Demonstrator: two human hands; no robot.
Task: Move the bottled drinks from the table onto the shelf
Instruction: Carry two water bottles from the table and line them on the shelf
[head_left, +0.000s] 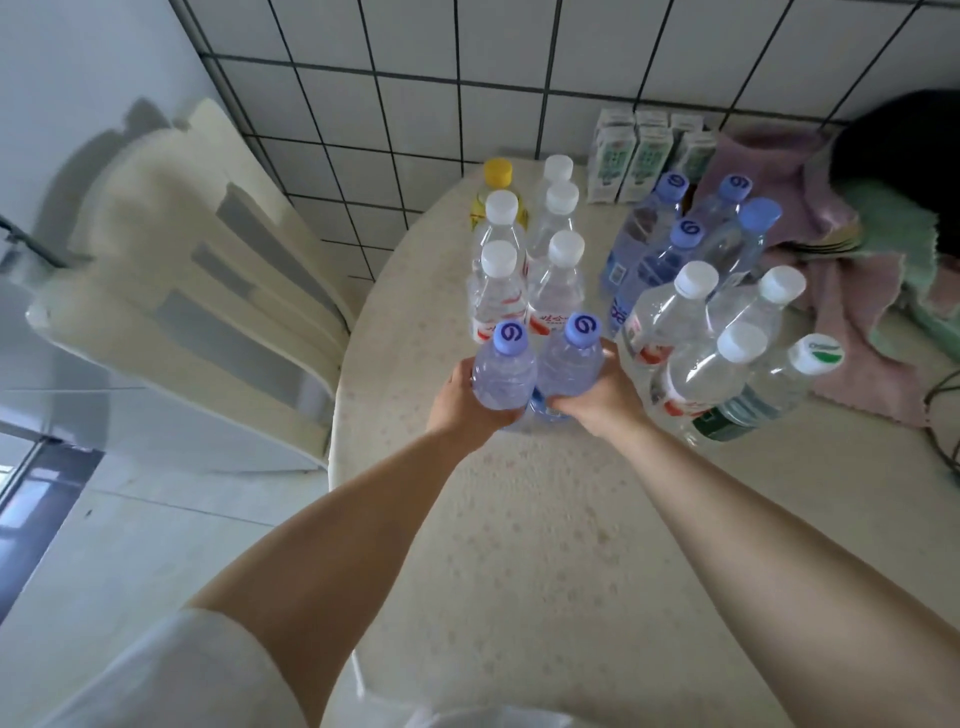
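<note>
- Here my left hand (470, 402) curls round one blue-capped bottle (504, 371), near the table's (519, 545) left edge.
- My right hand (597, 397) wraps a second blue-capped bottle (571, 358) just beside it; the two bottles touch, and something blue shows low between my hands.
- Beyond stand white-capped bottles (556, 280) and a yellow-capped one (496, 192).
- To the right crowd more bottles (691, 332), blue and white caps mixed.
- Cartons (647, 156) line the far tiled wall; cloths (857, 270) lie far right.
</note>
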